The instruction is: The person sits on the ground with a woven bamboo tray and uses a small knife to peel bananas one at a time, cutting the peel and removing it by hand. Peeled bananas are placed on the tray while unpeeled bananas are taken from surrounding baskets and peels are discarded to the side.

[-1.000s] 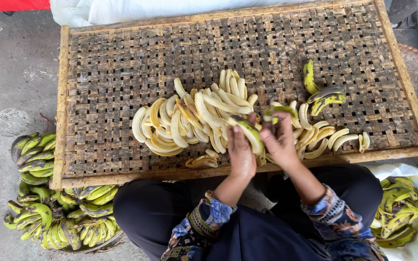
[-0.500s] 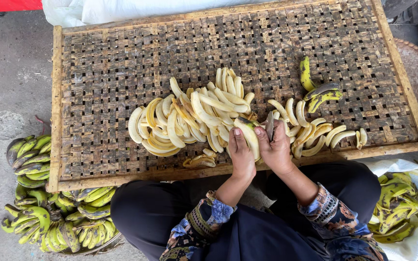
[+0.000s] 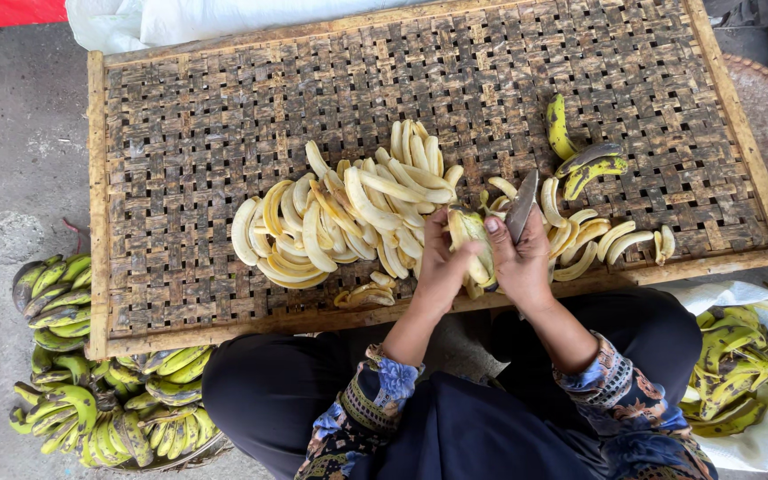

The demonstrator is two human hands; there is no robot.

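Observation:
My left hand and my right hand are together at the near edge of a woven bamboo tray. Both hold a partly peeled banana upright between them. My right hand also grips a knife, its blade pointing up and away. A heap of peeled pale bananas lies on the tray just left of my hands. A smaller group of peeled bananas lies to the right.
Three unpeeled yellow-green bananas lie on the tray at the right. Bunches of green bananas sit on the ground at lower left. A white sack with banana peels is at lower right. Grey concrete floor surrounds the tray.
My hands have drawn slightly nearer to me with the banana. The knife blade now points upward beside the banana, and more of the peel is off.

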